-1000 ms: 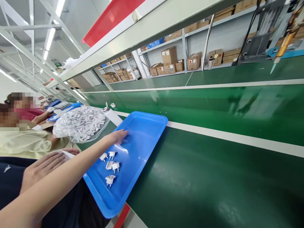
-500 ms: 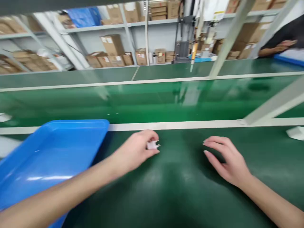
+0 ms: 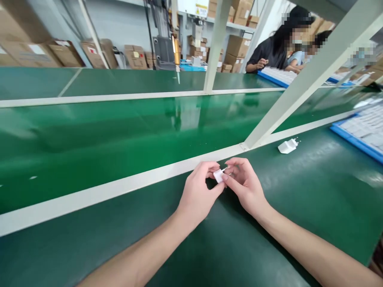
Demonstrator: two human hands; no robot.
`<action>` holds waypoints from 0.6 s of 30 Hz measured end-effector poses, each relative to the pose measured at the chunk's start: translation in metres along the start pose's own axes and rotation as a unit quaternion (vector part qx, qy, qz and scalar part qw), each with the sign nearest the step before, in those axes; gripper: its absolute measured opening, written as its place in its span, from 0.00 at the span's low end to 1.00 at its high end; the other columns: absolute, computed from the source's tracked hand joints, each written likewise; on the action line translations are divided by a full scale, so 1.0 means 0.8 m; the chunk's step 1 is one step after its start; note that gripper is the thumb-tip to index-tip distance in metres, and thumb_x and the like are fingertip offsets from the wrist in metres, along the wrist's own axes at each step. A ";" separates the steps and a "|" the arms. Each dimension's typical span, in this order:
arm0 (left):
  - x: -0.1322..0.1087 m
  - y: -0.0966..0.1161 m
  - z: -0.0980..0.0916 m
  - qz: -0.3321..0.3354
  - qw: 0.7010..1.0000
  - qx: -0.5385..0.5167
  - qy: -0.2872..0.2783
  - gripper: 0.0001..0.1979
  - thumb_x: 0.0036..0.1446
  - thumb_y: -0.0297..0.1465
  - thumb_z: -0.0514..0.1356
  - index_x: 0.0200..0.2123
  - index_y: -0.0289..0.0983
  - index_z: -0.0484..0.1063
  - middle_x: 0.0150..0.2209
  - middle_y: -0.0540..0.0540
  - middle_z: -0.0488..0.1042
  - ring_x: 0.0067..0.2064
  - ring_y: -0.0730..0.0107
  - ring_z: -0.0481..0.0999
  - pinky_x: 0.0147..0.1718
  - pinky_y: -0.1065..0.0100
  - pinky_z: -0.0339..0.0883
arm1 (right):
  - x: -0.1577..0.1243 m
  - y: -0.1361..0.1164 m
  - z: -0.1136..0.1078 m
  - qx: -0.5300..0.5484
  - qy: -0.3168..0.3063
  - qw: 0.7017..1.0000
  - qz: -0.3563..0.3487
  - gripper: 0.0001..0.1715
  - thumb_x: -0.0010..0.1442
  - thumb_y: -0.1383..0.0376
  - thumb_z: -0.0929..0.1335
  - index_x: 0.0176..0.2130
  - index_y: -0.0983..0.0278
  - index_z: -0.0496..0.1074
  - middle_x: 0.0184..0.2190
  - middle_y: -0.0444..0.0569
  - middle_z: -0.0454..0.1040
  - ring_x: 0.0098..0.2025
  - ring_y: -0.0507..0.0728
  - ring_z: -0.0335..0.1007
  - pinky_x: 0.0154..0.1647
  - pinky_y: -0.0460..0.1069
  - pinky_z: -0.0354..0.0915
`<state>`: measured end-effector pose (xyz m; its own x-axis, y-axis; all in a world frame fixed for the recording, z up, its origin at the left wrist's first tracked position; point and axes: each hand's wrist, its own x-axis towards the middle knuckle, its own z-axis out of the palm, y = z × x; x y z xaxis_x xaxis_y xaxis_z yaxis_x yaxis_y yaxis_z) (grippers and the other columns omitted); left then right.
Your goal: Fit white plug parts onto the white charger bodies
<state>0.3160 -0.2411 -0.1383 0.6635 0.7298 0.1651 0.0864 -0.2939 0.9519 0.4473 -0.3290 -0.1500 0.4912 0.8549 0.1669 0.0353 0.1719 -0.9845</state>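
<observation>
Small white plug right at centre, pinched between both hands just above the green tabletop, close to the white stripe. Left hand curls its fingers round the near end and steadies it; right hand meets it from the other side, thumb and fingertips nipping the far end, likely so the piece can be turned or looked over with its metal pins free. Both wrists sit low over the tabletop, which reads as a braced, fine grip. Out to the right, a second white plug lies on its own, apart from the hands, near the foot of a slanted frame post. A blue tray of white parts shows at the right edge, and across the belt a co-worker bends over another tray. Compare half a second back: the left hand alone carried the plug, the right hand lay spread and empty well apart, and a blue tray sat at the left; now the hands have closed together and that tray is out of view.
</observation>
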 end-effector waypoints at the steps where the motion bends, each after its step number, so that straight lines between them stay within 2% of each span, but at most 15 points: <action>1: 0.000 0.001 -0.003 0.000 1.000 -0.006 0.001 0.13 0.58 0.25 0.64 0.45 0.41 0.71 0.47 0.48 0.76 0.46 0.65 0.79 0.47 0.62 0.74 | 0.000 -0.002 0.001 0.009 -0.004 1.000 0.009 0.20 0.62 0.55 0.76 0.47 0.57 0.68 0.36 0.45 0.70 0.39 0.56 0.70 0.38 0.50 0.70; 5: -0.003 0.001 -0.006 0.018 0.999 -0.037 0.012 0.14 0.59 0.24 0.63 0.47 0.43 0.71 0.51 0.47 0.74 0.51 0.64 0.77 0.52 0.60 0.73 | -0.002 -0.010 0.003 0.007 -0.040 0.999 0.034 0.14 0.65 0.55 0.74 0.46 0.58 0.72 0.36 0.45 0.73 0.31 0.52 0.67 0.30 0.47 0.67; 8: -0.006 0.000 -0.006 0.014 0.998 -0.061 0.026 0.20 0.58 0.26 0.64 0.53 0.44 0.69 0.56 0.45 0.70 0.53 0.62 0.76 0.54 0.57 0.73 | -0.005 -0.014 0.003 0.010 -0.031 0.999 0.030 0.14 0.65 0.55 0.74 0.46 0.58 0.74 0.35 0.45 0.74 0.28 0.51 0.66 0.28 0.47 0.67; 10: -0.008 0.001 -0.007 0.001 0.997 -0.078 0.012 0.22 0.58 0.27 0.65 0.55 0.44 0.67 0.58 0.44 0.70 0.55 0.60 0.75 0.55 0.56 0.72 | -0.007 -0.015 0.003 0.014 -0.024 0.999 0.024 0.15 0.65 0.54 0.74 0.46 0.59 0.74 0.34 0.45 0.74 0.28 0.51 0.68 0.28 0.47 0.68; 14: -0.006 0.007 -0.014 -0.024 0.980 -0.184 -0.071 0.17 0.64 0.35 0.63 0.55 0.44 0.67 0.53 0.44 0.74 0.54 0.60 0.76 0.51 0.60 0.75 | -0.008 -0.014 0.002 0.006 -0.012 1.000 -0.004 0.14 0.66 0.54 0.73 0.48 0.57 0.74 0.36 0.45 0.75 0.28 0.51 0.70 0.27 0.47 0.68; 18: 0.002 0.008 -0.017 -0.059 0.969 -0.226 -0.074 0.14 0.69 0.42 0.58 0.50 0.41 0.70 0.43 0.46 0.77 0.41 0.66 0.78 0.43 0.63 0.76 | -0.008 -0.010 0.001 -0.001 -0.013 0.999 -0.034 0.11 0.69 0.57 0.72 0.49 0.57 0.73 0.34 0.43 0.74 0.26 0.50 0.69 0.24 0.47 0.67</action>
<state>0.3077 -0.2337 -0.1283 0.7713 0.6351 0.0405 -0.1440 0.1122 0.9832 0.4430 -0.3353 -0.1430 0.4648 0.8539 0.2341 0.0697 0.2283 -0.9711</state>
